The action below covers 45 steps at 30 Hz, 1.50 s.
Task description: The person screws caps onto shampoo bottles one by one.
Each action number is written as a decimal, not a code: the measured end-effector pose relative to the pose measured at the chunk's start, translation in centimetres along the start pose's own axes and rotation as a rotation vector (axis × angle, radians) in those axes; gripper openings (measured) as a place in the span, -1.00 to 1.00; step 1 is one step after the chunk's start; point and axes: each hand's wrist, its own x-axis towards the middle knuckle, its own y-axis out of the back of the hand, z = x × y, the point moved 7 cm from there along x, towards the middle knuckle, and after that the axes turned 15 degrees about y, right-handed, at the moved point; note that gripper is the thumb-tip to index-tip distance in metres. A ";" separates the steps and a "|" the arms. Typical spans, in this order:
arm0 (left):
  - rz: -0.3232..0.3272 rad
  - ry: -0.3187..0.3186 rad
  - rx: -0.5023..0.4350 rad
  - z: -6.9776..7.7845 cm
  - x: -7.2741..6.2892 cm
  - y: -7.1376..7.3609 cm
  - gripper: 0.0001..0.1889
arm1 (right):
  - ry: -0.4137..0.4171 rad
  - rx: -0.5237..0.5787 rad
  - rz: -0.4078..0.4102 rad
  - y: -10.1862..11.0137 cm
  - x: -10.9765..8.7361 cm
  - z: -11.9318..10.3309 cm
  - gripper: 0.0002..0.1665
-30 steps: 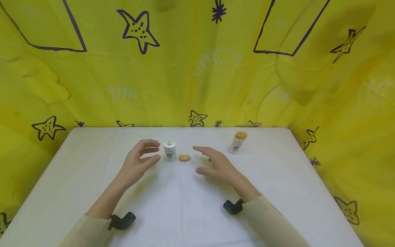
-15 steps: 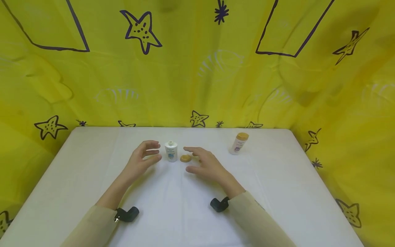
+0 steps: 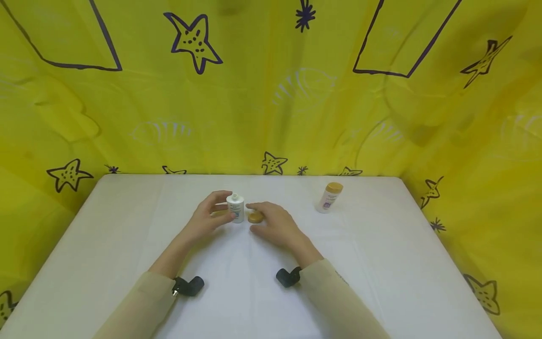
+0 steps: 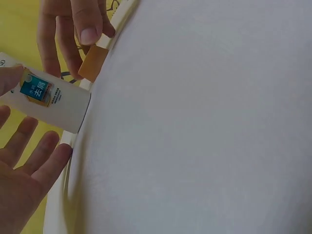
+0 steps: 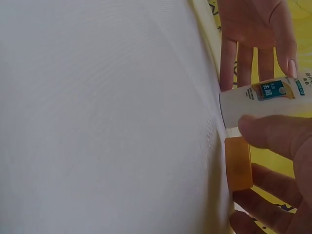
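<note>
A white bottle [image 3: 235,210] with a blue-green label and a bare nozzle stands upright on the table. My left hand [image 3: 208,214] surrounds it from the left, thumb [image 4: 9,78] over the label and the other fingers spread, with a gap to the bottle in the left wrist view. Just right of the bottle lies its orange-yellow cap [image 3: 255,217], seen also as a cap [image 5: 238,164] in the right wrist view. Around that cap comes my right hand [image 3: 276,223], thumb and fingers apart on either side; contact is not plain.
Farther right stands a second white bottle [image 3: 328,198], its orange-yellow cap on, leaning in the view. A white cloth [image 3: 250,292] covers the table. Yellow curtain [image 3: 237,103] with star drawings closes off the back and both sides.
My right hand has come left to the loose cap. The left hand has moved right, from beside the open bottle to around it. The bottles and cap have stayed put.
</note>
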 end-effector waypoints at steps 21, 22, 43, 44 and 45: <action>0.049 0.007 0.003 -0.2 0.8 -1.7 -0.55 | 0.005 -0.084 0.162 1.9 -1.9 -1.0 -0.71; 0.046 0.008 -0.004 -0.2 0.7 -1.7 -0.56 | 0.013 -0.064 0.177 2.2 -2.1 -1.2 -0.71; -0.138 -0.065 -0.014 3.9 -4.2 -4.0 -0.64 | 0.351 0.189 0.464 9.6 -5.6 -7.0 -0.64; -0.147 -0.077 -0.008 4.0 -4.4 -4.1 -0.64 | 0.355 0.213 0.465 9.6 -5.6 -7.1 -0.65; -0.154 -0.086 -0.003 4.1 -4.6 -4.1 -0.65 | 0.359 0.232 0.465 9.6 -5.6 -7.1 -0.65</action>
